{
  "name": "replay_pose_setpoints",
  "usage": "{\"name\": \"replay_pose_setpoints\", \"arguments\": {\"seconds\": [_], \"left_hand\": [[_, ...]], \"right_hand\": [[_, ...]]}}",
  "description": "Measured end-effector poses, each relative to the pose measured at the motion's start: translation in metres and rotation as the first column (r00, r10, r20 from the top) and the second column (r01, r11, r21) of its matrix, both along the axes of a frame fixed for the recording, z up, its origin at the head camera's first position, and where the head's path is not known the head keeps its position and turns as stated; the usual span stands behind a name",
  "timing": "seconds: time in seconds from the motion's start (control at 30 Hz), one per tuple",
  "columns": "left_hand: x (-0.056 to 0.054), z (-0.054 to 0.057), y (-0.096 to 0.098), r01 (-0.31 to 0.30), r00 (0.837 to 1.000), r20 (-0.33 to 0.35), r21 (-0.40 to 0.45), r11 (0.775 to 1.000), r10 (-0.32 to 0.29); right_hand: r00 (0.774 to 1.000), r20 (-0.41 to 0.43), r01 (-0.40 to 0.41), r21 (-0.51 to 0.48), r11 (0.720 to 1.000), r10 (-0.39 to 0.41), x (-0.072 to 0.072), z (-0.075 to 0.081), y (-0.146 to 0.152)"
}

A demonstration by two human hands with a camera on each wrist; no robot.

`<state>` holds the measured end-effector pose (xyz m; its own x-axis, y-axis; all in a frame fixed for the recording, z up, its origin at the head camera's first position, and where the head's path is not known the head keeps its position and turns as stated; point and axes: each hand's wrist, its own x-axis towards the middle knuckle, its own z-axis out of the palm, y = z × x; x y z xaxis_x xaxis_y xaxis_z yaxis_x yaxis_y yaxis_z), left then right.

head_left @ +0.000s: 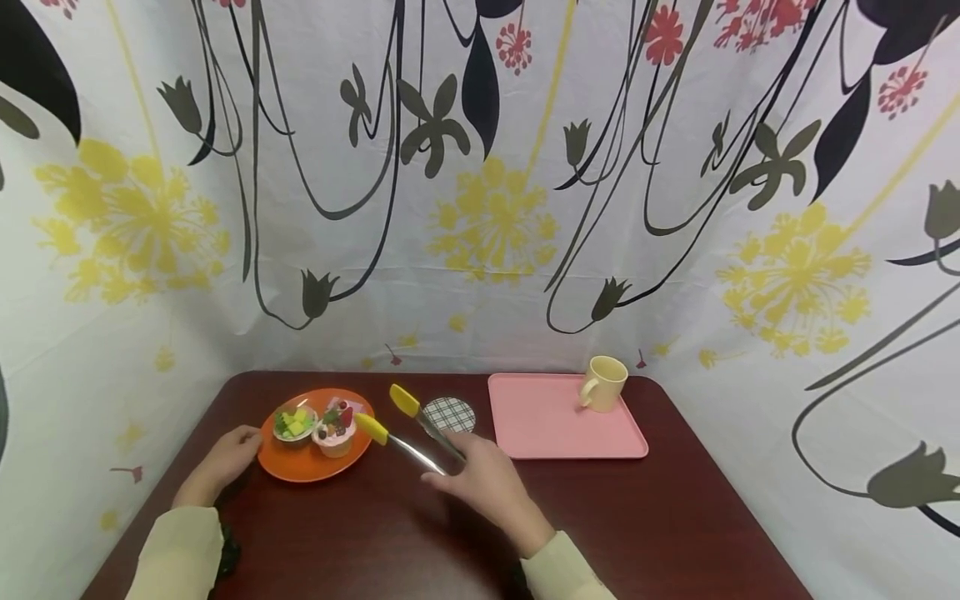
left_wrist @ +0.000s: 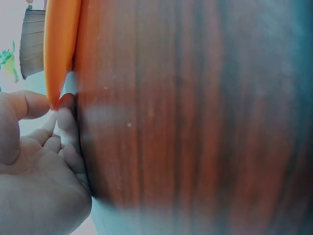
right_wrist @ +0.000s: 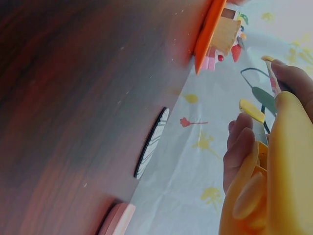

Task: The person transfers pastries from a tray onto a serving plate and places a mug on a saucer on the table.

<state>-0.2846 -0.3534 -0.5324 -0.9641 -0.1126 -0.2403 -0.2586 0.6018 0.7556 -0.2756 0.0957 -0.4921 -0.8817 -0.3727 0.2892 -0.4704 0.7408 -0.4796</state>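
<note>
At the left of the table, my left hand [head_left: 228, 457] pinches the rim of an orange plate [head_left: 300, 472] between thumb and fingers; the left wrist view shows the thumb on top and the fingers beneath. On the plate sit a cupcake with green and yellow topping [head_left: 295, 423], a cupcake with pink cream and berries [head_left: 334, 435], and a pink piece partly hidden behind it. My right hand [head_left: 491, 487] grips metal tongs [head_left: 417, 455] with yellow tips. The tongs' arms are spread with nothing between them, one tip overlapping the plate's right edge in the head view.
A round checked coaster [head_left: 450, 412] lies behind the tongs. Farther right is a pink tray [head_left: 562, 433] with a pale yellow mug [head_left: 609, 385] at its back right corner. Patterned cloth [head_left: 480, 325] hangs around the back and sides of the dark table [head_left: 375, 542].
</note>
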Motion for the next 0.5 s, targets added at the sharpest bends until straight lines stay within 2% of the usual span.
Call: {"name": "replay_pose_setpoints", "arguments": {"seconds": [0.27, 0.5], "left_hand": [[0.001, -0.001, 0.003, -0.004, 1.0, -0.006, -0.009, 1.0, 0.004], [0.002, 0.001, 0.004, -0.001, 1.0, -0.004, -0.009, 1.0, 0.001]], "right_hand": [[0.999, -0.019, 0.04, 0.021, 0.999, -0.04, 0.001, 0.0, 0.016], [0.998, 0.038, 0.058, 0.006, 0.998, -0.058, 0.003, 0.0, 0.038]]}}
